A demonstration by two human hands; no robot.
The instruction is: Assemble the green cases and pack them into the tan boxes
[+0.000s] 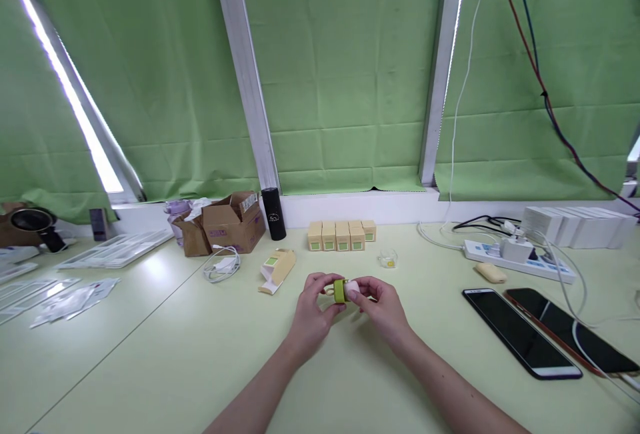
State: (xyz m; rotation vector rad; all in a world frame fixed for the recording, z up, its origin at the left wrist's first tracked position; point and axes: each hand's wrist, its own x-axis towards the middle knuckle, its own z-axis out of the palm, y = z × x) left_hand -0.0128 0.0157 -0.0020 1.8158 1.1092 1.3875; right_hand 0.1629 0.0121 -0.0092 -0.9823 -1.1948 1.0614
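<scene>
Both of my hands meet over the near middle of the table, gripping one small green-and-white cylindrical item (341, 291). My left hand (313, 311) pinches its yellow-green part, and a pale loop sticks out on that side. Closed on the white end is my right hand (381, 307), its thumb laid across it. Fingers partly cover the item, so I cannot tell whether its two parts are joined. Behind my left hand lies an opened small kraft box (280, 269) with its flap out. A small clear plastic piece (388, 259) with a yellow spot sits beyond my right hand.
Several small kraft boxes (343, 237) stand at the back. To the left are a white cable (223, 267), a cardboard box (235, 224) and a black bottle (273, 214). On the right lie a phone (520, 331), another phone (570, 327) and a power strip (545, 269).
</scene>
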